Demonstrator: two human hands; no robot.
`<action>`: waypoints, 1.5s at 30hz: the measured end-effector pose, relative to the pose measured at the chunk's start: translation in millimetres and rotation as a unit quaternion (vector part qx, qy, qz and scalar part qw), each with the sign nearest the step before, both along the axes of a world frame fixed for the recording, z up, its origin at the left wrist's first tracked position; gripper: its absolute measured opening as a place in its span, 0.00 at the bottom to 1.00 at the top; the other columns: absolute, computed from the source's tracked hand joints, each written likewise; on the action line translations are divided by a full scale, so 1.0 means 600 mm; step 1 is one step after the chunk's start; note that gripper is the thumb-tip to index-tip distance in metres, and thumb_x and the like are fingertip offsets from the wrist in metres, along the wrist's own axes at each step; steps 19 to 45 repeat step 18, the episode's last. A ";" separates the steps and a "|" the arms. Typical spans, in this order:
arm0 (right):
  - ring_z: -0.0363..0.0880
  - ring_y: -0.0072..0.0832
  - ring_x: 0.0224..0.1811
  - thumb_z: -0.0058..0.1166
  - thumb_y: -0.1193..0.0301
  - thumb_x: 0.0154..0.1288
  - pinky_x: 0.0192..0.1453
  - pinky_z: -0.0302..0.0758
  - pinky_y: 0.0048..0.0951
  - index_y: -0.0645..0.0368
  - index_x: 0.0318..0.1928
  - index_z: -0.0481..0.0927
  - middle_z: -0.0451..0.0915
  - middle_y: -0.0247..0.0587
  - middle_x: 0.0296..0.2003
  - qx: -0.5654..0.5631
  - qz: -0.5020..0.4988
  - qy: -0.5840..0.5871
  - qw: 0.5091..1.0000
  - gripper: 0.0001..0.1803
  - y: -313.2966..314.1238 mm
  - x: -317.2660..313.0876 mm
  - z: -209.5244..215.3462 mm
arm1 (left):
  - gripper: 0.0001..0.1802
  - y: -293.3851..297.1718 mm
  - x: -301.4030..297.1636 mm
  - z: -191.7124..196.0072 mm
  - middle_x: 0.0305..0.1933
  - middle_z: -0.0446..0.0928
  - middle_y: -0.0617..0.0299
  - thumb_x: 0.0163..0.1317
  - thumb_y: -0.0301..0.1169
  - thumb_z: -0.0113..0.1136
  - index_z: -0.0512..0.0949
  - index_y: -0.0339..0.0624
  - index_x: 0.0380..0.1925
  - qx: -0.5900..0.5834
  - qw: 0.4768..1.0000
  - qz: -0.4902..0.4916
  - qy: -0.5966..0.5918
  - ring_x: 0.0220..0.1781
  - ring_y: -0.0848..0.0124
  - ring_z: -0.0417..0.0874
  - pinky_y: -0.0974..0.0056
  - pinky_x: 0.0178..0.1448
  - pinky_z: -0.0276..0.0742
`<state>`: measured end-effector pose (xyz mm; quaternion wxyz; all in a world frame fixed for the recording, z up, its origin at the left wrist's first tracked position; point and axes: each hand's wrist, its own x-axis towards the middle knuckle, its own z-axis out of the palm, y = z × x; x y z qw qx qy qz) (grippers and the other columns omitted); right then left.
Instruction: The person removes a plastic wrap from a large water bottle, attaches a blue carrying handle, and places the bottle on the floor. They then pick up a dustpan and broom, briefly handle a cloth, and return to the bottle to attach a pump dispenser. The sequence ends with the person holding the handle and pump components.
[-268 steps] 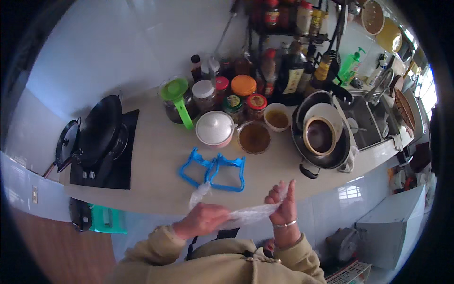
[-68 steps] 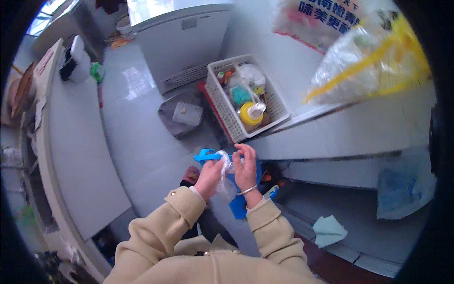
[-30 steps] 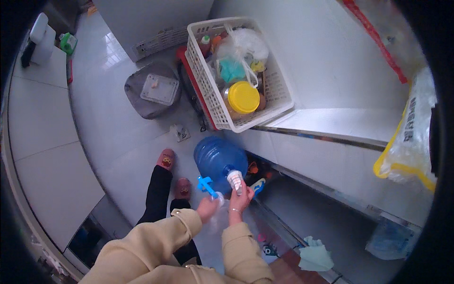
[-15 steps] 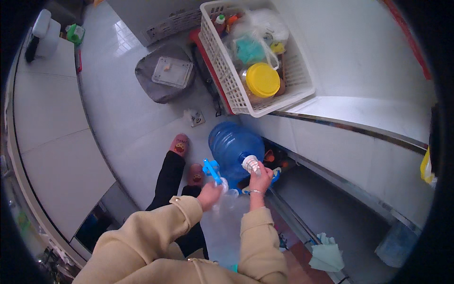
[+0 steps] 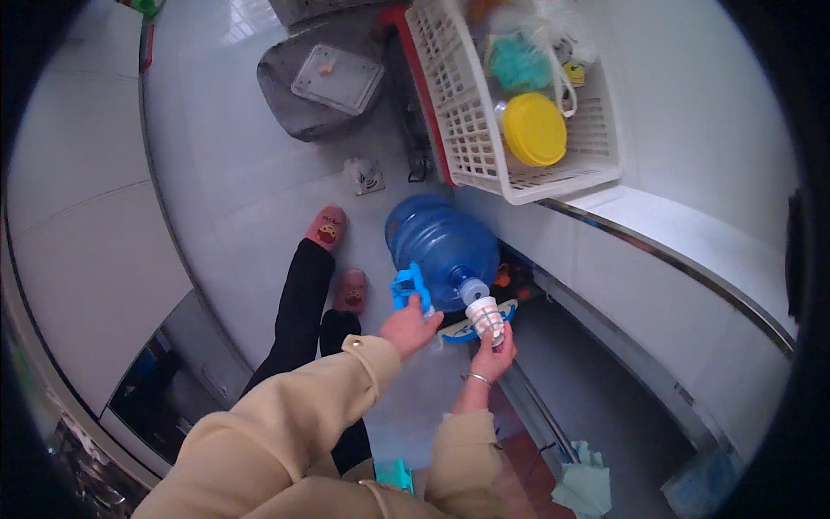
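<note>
A large blue water bottle (image 5: 437,242) stands on the floor under the counter edge. My right hand (image 5: 493,350) grips the white cap (image 5: 487,316) at the bottle's neck. My left hand (image 5: 410,327) holds a blue plastic handle piece (image 5: 405,287) against the bottle's side, with thin clear plastic film trailing below the fingers. Both beige sleeves reach in from the lower edge. My legs in black trousers and pink slippers (image 5: 326,227) stand left of the bottle.
A white basket (image 5: 484,156) on the counter holds a yellow-lidded jar (image 5: 534,128) and bagged items. A grey bin with a lid (image 5: 333,82) sits on the tiled floor. A green cloth (image 5: 584,484) lies near the bottom right. Cabinets run along the left.
The view swung from the kitchen counter down to the floor. My hands carried the blue handles and plastic film down and now rest on the water bottle, nearer than half a second ago.
</note>
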<state>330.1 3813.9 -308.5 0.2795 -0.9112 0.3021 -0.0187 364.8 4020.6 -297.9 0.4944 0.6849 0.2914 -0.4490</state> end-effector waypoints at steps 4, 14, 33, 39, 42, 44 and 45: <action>0.75 0.31 0.49 0.59 0.79 0.57 0.51 0.75 0.29 0.61 0.56 0.74 0.67 0.44 0.50 0.052 -0.023 -0.019 0.998 0.24 0.018 0.011 0.014 | 0.26 -0.031 -0.003 -0.044 0.46 0.78 0.42 0.57 0.44 0.55 0.70 0.42 0.53 -0.009 0.998 0.068 0.002 0.49 0.46 0.78 0.49 0.52 0.73; 0.74 0.34 0.50 0.58 0.77 0.57 0.53 0.74 0.33 0.59 0.57 0.74 0.68 0.45 0.52 0.038 -0.003 0.006 0.999 0.24 0.042 0.015 0.033 | 0.18 -0.119 -0.012 -0.153 0.42 0.79 0.43 0.55 0.40 0.60 0.79 0.41 0.41 -0.053 0.951 0.301 -0.038 0.47 0.47 0.79 0.52 0.50 0.73; 0.72 0.40 0.54 0.57 0.76 0.58 0.55 0.73 0.37 0.56 0.58 0.73 0.66 0.46 0.53 0.083 -0.027 0.021 0.996 0.25 0.054 0.017 0.041 | 0.21 -0.091 0.002 -0.150 0.45 0.79 0.44 0.55 0.41 0.60 0.79 0.39 0.45 -0.067 0.974 0.213 -0.032 0.51 0.50 0.78 0.55 0.55 0.73; 0.72 0.40 0.54 0.57 0.76 0.58 0.55 0.73 0.37 0.56 0.58 0.73 0.66 0.46 0.53 0.083 -0.027 0.021 0.996 0.25 0.054 0.017 0.041 | 0.21 -0.091 0.002 -0.150 0.45 0.79 0.44 0.55 0.41 0.60 0.79 0.39 0.45 -0.067 0.974 0.213 -0.032 0.51 0.50 0.78 0.55 0.55 0.73; 0.72 0.40 0.54 0.57 0.76 0.58 0.55 0.73 0.37 0.56 0.58 0.73 0.66 0.46 0.53 0.083 -0.027 0.021 0.996 0.25 0.054 0.017 0.041 | 0.21 -0.091 0.002 -0.150 0.45 0.79 0.44 0.55 0.41 0.60 0.79 0.39 0.45 -0.067 0.974 0.213 -0.032 0.51 0.50 0.78 0.55 0.55 0.73; 0.72 0.40 0.54 0.57 0.76 0.58 0.55 0.73 0.37 0.56 0.58 0.73 0.66 0.46 0.53 0.083 -0.027 0.021 0.996 0.25 0.054 0.017 0.041 | 0.21 -0.091 0.002 -0.150 0.45 0.79 0.44 0.55 0.41 0.60 0.79 0.39 0.45 -0.067 0.974 0.213 -0.032 0.51 0.50 0.78 0.55 0.55 0.73; 0.72 0.40 0.54 0.57 0.76 0.58 0.55 0.73 0.37 0.56 0.58 0.73 0.66 0.46 0.53 0.083 -0.027 0.021 0.996 0.25 0.054 0.017 0.041 | 0.21 -0.091 0.002 -0.150 0.45 0.79 0.44 0.55 0.41 0.60 0.79 0.39 0.45 -0.067 0.974 0.213 -0.032 0.51 0.50 0.78 0.55 0.55 0.73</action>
